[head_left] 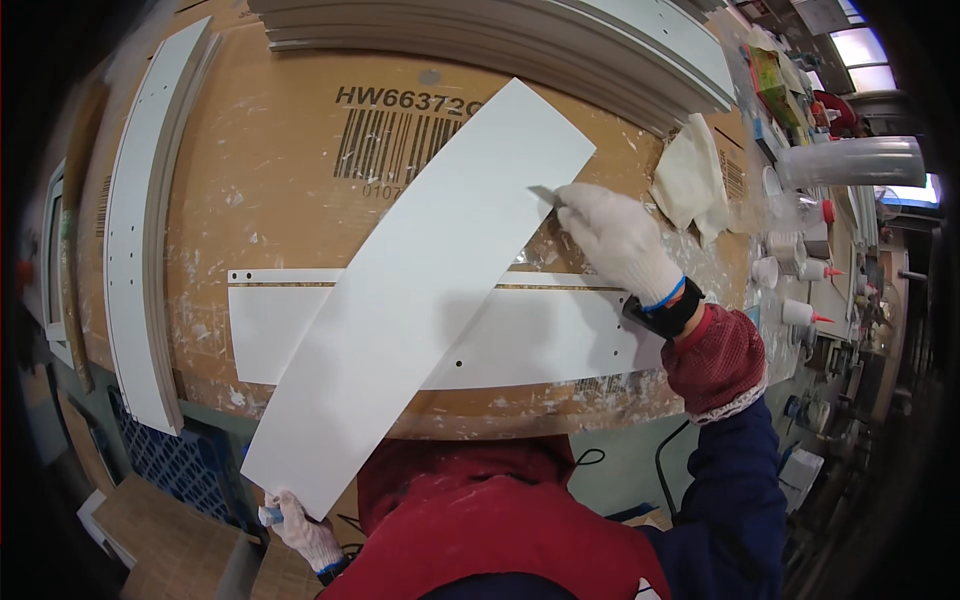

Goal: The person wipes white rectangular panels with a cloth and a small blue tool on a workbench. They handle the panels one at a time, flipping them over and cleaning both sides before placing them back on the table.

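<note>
A long white board (420,290) lies slantwise across a second white board (570,330), which has a groove and small holes. My left hand (305,532), in a white glove, is closed round the near end of the slanted board. Something small and bluish shows beside its fingers, too unclear to name. My right hand (615,235), also gloved, is at the far right edge of the slanted board. From its fingers a thin grey blade (542,193) sticks out over the board's face; its handle is hidden.
Cardboard with paint flecks (260,180) covers the table. Stacked white boards stand at the back (500,30) and left (145,220). A cream cloth (692,180) lies at the right, near white bottles with red tips (797,313) and a clear cylinder (855,162).
</note>
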`<state>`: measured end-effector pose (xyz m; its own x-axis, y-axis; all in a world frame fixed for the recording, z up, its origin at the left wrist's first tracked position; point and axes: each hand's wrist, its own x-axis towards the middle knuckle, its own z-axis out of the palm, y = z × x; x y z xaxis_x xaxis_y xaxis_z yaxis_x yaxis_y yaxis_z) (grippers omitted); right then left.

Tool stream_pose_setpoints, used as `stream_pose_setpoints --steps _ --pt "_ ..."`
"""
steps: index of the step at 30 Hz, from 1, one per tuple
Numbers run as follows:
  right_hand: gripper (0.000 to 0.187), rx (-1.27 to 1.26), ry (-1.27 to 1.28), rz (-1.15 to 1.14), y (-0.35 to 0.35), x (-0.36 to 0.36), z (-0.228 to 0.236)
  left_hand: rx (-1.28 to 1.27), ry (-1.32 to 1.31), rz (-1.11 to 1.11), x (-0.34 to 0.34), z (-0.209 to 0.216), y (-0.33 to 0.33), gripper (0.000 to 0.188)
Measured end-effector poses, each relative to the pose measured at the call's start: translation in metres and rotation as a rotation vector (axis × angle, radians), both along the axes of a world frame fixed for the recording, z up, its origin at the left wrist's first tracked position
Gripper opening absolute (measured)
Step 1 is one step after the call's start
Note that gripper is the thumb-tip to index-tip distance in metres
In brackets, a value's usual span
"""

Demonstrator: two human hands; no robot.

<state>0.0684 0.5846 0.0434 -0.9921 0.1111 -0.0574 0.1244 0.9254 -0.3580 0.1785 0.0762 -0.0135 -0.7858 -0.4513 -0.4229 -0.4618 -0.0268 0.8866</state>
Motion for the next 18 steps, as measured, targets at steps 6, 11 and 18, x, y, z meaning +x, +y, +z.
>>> stream_pose_setpoints --steps 6,11,18 --pt "0.017 0.202 0.022 -0.362 0.073 -0.013 -0.007 0.038 0.029 -0.039 -0.006 0.005 0.001 0.030" --pt "0.020 0.025 0.162 -0.094 0.029 -0.004 -0.012 0.010 0.004 -0.064 -0.006 0.007 0.000 0.029" --pt "0.022 0.332 0.119 -0.240 0.063 -0.025 0.000 0.108 0.018 0.036 -0.010 0.005 0.006 0.029"
